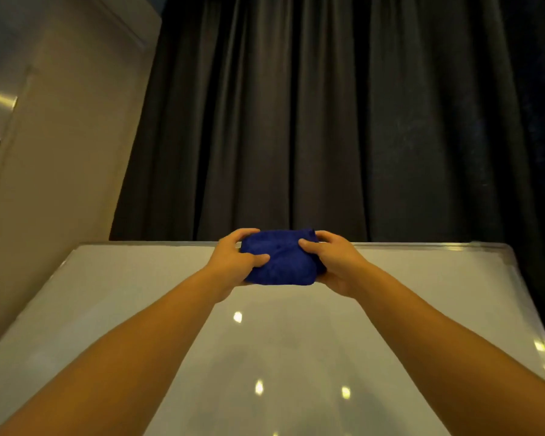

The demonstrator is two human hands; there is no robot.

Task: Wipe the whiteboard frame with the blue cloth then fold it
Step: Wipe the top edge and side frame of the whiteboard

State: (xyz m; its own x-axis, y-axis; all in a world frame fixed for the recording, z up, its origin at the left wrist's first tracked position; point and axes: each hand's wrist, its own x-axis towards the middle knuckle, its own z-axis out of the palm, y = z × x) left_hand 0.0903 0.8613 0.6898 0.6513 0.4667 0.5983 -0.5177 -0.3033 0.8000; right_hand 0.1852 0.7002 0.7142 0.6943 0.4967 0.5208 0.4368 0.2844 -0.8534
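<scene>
While both hands, left hand [233, 262], right hand [334, 265], grip blue cloth [280, 261], seemingly folded, near whiteboard frame [422, 246].

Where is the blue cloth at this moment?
In the head view, the blue cloth sits mid-frame, bunched compactly between the left hand and right hand, near the whiteboard's top frame edge, with the dark curtain behind.
</scene>
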